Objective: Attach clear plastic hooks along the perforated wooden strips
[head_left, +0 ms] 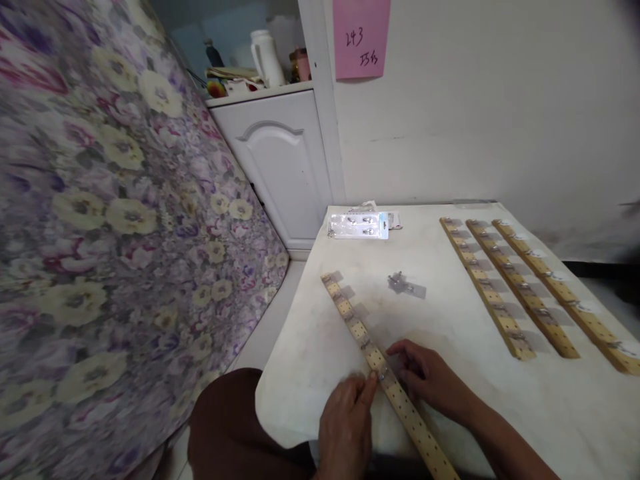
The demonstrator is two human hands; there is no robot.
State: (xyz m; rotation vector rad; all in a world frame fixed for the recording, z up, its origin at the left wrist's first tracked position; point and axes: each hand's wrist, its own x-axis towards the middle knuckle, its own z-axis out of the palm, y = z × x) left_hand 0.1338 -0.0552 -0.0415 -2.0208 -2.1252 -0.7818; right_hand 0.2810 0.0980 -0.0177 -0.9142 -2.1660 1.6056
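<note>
One strip [374, 359] — near end out-of-frame

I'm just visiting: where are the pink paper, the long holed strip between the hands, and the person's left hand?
Pink paper [361, 41]: head view, middle of its visible face.
Long holed strip [400, 403]: head view, bare upper surface.
Left hand [346, 419]: head view, back.

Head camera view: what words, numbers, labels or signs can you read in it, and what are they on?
"243": handwritten on the pink paper on the wall.
Below it, on the same paper: handwritten characters I can't read with certainty.
Clear package at the table's far edge: any print is too small to read.
Perforated strip at the left hand: no readable text.
</note>
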